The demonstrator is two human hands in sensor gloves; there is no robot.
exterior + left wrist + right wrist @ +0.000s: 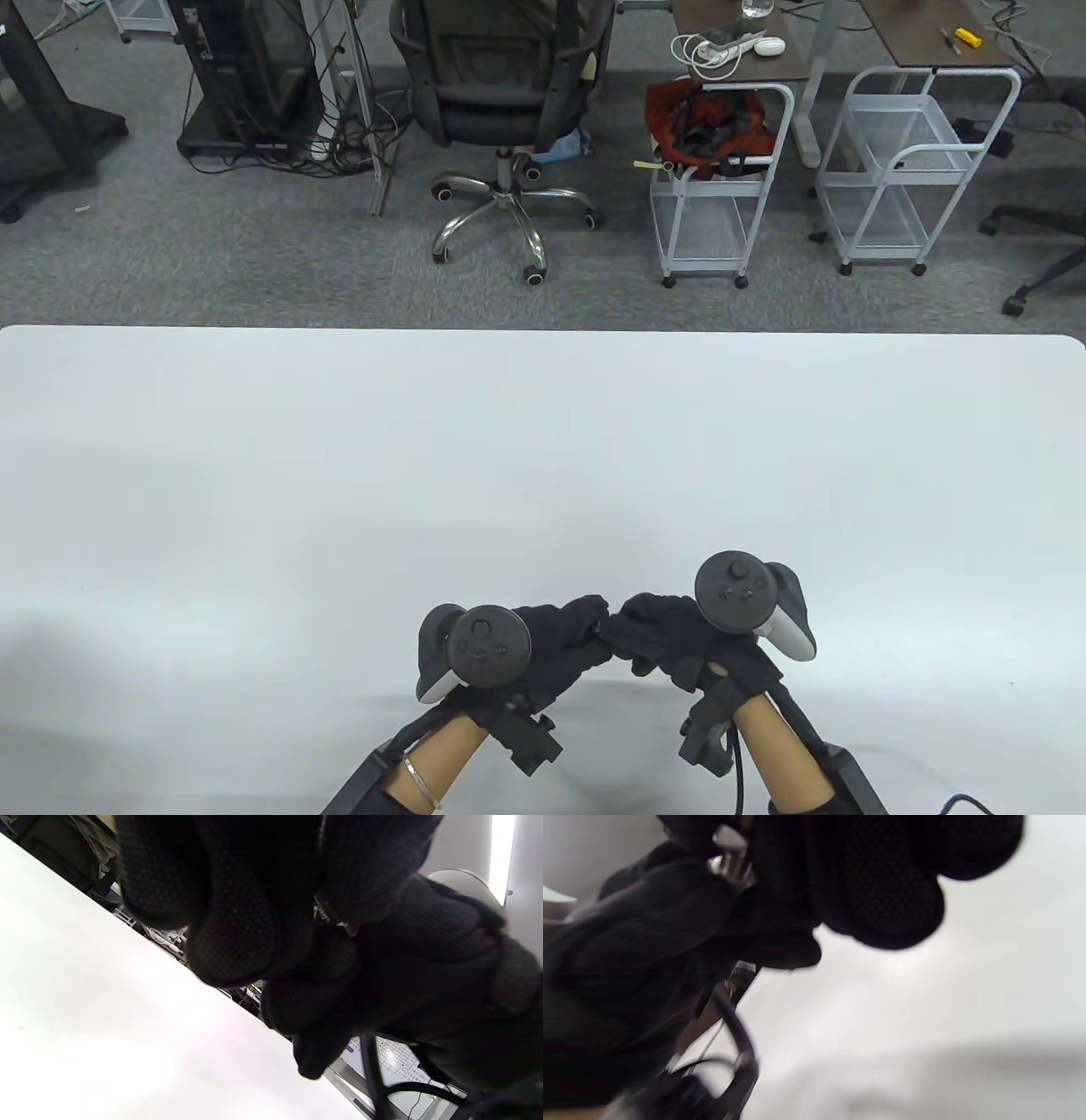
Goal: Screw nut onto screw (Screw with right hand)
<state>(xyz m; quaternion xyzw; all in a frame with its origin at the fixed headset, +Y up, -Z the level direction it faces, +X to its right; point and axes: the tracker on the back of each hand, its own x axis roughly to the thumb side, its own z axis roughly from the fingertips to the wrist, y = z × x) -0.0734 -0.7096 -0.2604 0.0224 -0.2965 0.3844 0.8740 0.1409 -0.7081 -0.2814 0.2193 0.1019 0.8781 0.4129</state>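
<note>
threading: left hand (551,645) pinches screw (324,914); right hand (670,641) pinches nut (729,859)
handling: small, rigid, slippery steel; grip nut's flats

The picture is blurred. The right hand (874,878) hangs from the top edge, its gloved fingers curled, meeting the left hand (636,942) around a small shiny metal part (729,859). Pale tabletop (925,1027) lies behind; a dark cable (742,1052) loops below.

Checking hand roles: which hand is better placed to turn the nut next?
Right. The right hand meets the left hand fingertip to fingertip, with small silvery metal hardware glinting between them; which piece each grips is hidden.
</note>
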